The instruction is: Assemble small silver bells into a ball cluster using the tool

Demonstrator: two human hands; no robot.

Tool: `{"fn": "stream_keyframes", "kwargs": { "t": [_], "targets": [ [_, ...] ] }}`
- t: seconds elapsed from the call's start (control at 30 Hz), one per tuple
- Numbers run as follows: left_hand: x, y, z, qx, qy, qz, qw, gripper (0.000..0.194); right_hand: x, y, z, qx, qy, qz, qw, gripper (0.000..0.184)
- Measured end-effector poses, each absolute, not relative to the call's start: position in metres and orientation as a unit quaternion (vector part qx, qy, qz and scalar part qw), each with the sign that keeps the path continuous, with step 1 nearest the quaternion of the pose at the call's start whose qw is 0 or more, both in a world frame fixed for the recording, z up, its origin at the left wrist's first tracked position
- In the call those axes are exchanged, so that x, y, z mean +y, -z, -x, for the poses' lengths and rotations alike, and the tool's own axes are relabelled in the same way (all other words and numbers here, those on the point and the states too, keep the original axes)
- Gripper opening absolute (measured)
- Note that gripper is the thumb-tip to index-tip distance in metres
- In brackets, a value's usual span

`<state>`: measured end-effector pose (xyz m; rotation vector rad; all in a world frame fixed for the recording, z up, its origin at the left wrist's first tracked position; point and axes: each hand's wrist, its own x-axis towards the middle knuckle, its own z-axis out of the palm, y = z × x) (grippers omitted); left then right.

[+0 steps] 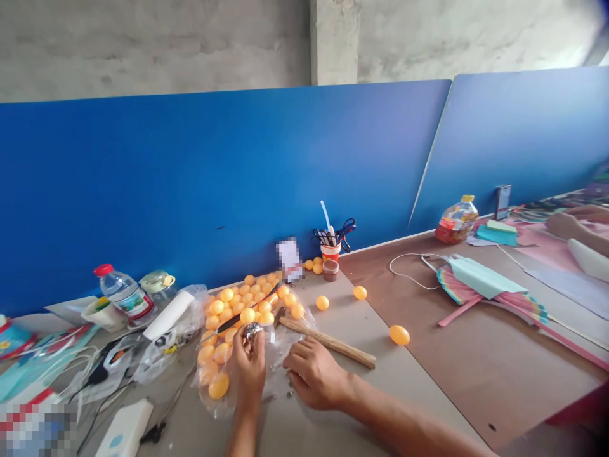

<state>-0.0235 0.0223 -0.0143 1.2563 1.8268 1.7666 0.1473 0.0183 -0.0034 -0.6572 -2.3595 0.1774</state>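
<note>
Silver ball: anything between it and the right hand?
Nothing visible but fingers of the left hand holding the silver ball; the hammer lies beyond the gap to the right hand.

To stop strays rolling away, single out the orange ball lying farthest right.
The orange ping-pong ball right of the wooden hammer handle; the others lie farther left, most on or in the clear plastic bag.

A shiny silver ball (253, 330) was held in the left hand (250, 360); the right hand (314, 373) was curled beside a wooden-handled hammer (333, 343), and orange balls (247, 315) were clustered nearby.
</note>
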Motion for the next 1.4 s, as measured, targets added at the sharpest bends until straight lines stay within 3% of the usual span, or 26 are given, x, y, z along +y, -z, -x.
{"fn": "stream_keyframes", "kwargs": {
  "t": [0.1,0.23,0.53,0.67,0.8,1.07,1.27,1.4],
  "targets": [
    [0.025,0.023,0.024,0.625,-0.623,-0.442,0.160,0.052,0.024,0.012,-0.149,-0.937,-0.055,0.261,0.224,0.008],
    [0.026,0.031,0.025,0.633,-0.605,-0.457,0.154,0.051,0.025,0.020,-0.144,-0.950,-0.042,0.276,0.142,0.013],
    [0.026,0.039,0.022,0.619,-0.585,-0.495,0.172,0.048,0.026,0.020,-0.141,-0.955,-0.057,0.267,0.113,0.014],
    [0.027,0.041,0.021,0.617,-0.589,-0.493,0.170,0.050,0.025,0.024,-0.142,-0.950,-0.059,0.269,0.146,0.011],
    [0.026,0.037,0.019,0.607,-0.592,-0.500,0.179,0.049,0.025,0.027,-0.143,-0.930,-0.082,0.259,0.246,0.013],
    [0.019,0.022,0.010,0.622,-0.537,-0.549,0.154,0.046,0.034,0.019,-0.151,-0.762,-0.305,0.288,0.493,0.020],
    [0.020,0.029,0.007,0.594,-0.505,-0.612,0.132,0.041,0.041,0.022,-0.145,-0.611,-0.542,0.313,0.484,0.011],
    [0.021,0.034,0.006,0.584,-0.477,-0.644,0.127,0.038,0.043,0.022,-0.144,-0.549,-0.614,0.309,0.476,0.012]
  ]
}}
